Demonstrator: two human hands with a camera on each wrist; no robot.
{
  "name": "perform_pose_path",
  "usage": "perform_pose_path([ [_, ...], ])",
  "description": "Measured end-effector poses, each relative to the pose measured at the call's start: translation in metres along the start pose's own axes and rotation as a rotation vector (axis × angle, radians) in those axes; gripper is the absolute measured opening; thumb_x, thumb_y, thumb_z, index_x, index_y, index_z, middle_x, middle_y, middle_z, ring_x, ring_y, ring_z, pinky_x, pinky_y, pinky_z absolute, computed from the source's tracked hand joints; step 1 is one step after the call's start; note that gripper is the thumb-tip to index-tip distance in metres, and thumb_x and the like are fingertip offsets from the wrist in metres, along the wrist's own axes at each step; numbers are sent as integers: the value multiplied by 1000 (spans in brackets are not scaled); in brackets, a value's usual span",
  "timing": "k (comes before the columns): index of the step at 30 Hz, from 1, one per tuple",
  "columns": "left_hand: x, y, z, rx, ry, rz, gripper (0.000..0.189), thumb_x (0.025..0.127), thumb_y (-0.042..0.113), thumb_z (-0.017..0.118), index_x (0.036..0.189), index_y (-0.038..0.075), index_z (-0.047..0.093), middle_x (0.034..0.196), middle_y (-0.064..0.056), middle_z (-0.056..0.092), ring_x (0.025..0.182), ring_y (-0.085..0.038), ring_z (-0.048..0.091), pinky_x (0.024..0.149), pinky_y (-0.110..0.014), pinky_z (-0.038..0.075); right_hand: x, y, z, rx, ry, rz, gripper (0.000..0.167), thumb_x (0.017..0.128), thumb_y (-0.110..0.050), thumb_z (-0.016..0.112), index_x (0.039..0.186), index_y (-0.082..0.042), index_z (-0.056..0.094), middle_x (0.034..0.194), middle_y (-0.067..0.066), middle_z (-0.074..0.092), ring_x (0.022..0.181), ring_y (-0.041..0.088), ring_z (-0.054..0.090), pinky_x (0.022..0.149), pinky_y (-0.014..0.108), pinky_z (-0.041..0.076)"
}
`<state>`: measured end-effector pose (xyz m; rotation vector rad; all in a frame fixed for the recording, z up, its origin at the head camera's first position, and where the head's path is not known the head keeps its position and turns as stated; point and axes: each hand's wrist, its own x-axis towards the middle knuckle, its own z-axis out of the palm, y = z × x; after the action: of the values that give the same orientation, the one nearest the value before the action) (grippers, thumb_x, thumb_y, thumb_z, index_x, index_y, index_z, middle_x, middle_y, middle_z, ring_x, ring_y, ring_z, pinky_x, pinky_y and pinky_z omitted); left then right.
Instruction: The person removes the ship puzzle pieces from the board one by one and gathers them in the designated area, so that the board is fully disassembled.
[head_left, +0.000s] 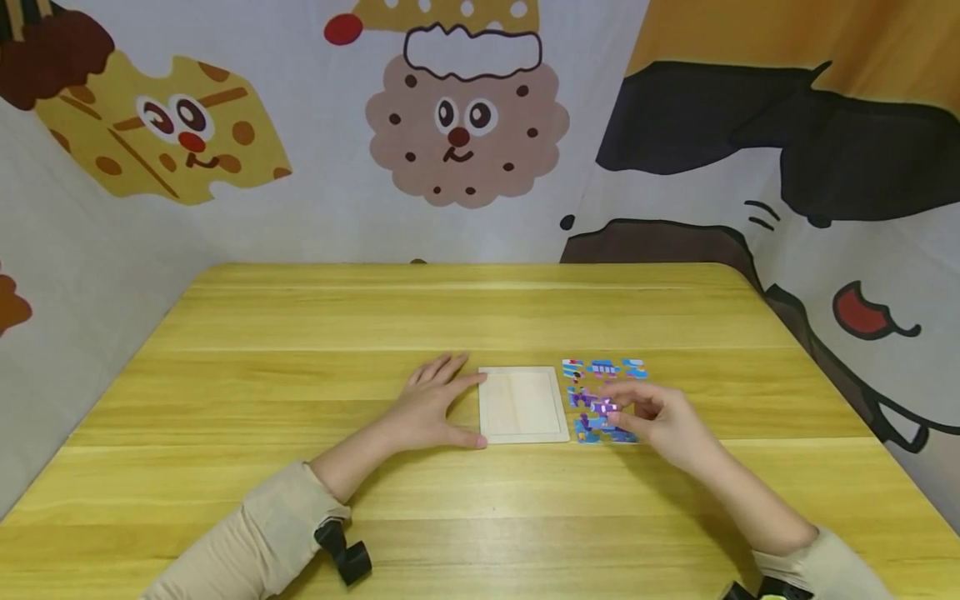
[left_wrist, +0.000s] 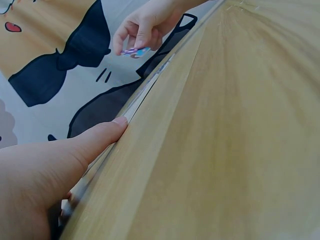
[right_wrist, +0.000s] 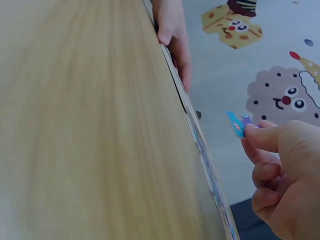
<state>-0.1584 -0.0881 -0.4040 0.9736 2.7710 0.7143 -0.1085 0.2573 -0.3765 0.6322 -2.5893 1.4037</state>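
Observation:
In the head view, a square pale wooden puzzle tray (head_left: 521, 406) with a raised border lies flat on the table. My left hand (head_left: 433, 408) rests at its left edge, thumb and fingers spread and touching the border. My right hand (head_left: 663, 421) is to the right, over several blue and purple puzzle pieces (head_left: 603, 367) laid out beside the tray. Between its thumb and index finger it pinches one jigsaw piece (right_wrist: 236, 125), blue and purple. The right wrist view shows this piece raised above the table surface. Some of the pieces below are hidden behind the right hand.
The wood-grain table (head_left: 360, 308) stretches out around the tray. Behind it hangs a white cloth (head_left: 315, 233) printed with cartoon food faces. Black straps with camera mounts (head_left: 345, 554) sit on the sleeves at both wrists.

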Motion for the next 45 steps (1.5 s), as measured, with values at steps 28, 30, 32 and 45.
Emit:
perform_pose_path([
  [28,0,0,0,-3,-3,-2,94,73,69,67,150,23,36,159,-10,10,144,-33,3,110,-58,4,-21,38,-52,-42,-109,62,24,85,6,67,108,1,67,90,4,69,71,12,61,52,27,47],
  [30,0,1,1,-2,-3,-3,94,73,69,67,150,23,36,159,-10,10,144,-33,3,110,-58,4,-22,40,-54,-41,-118,74,24,85,6,66,108,1,67,89,2,68,71,13,61,53,27,48],
  [32,0,1,1,1,-4,-5,95,73,69,67,150,23,36,159,-10,10,144,-33,3,110,-57,4,-23,41,-56,-42,-132,93,24,85,6,66,109,1,67,86,1,68,70,13,61,52,27,48],
  [45,0,0,0,5,-1,3,94,73,69,66,150,23,36,159,-11,11,144,-34,4,110,-57,5,-23,49,-59,-53,-167,152,22,87,-3,68,110,-1,69,86,2,68,73,14,61,57,27,50],
])
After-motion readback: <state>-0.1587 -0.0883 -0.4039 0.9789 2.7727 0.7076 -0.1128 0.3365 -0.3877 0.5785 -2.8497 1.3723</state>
